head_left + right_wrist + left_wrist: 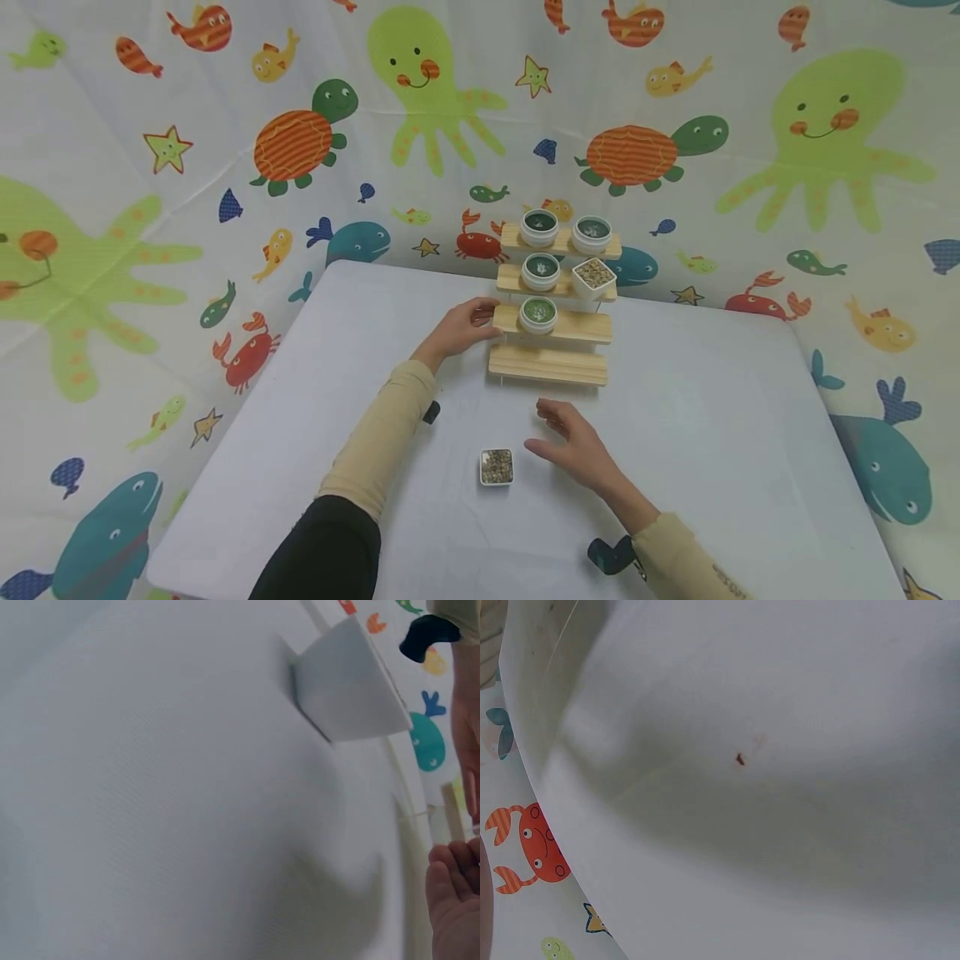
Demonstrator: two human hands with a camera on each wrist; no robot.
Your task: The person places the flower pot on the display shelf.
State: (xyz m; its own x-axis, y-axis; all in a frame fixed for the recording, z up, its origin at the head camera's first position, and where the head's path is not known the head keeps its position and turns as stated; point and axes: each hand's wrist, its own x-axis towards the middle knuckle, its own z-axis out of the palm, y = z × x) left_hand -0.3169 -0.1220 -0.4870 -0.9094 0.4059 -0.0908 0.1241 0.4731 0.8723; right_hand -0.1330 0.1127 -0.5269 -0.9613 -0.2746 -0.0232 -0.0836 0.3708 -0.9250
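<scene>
A tiered wooden display stand [551, 365] rises in steps at the back of the table. My left hand [461, 327] is at the left end of its second plank from the bottom, thumb and fingers gripping that end. Low over the table in front of the stand, my right hand [573, 446] has its fingers spread and holds nothing. Left of it stands a small white square pot [497, 467] with a speckled, grainy top; the right wrist view shows the pot's smooth side [345, 682]. The left wrist view misses the left hand's fingertips.
Round white pots with dark green tops, one of them [542, 271], and another square pot [594, 277] occupy the upper planks. A lighter green round pot [538, 314] sits below them. The white table [712, 433] backs onto a sea-animal curtain [487, 108].
</scene>
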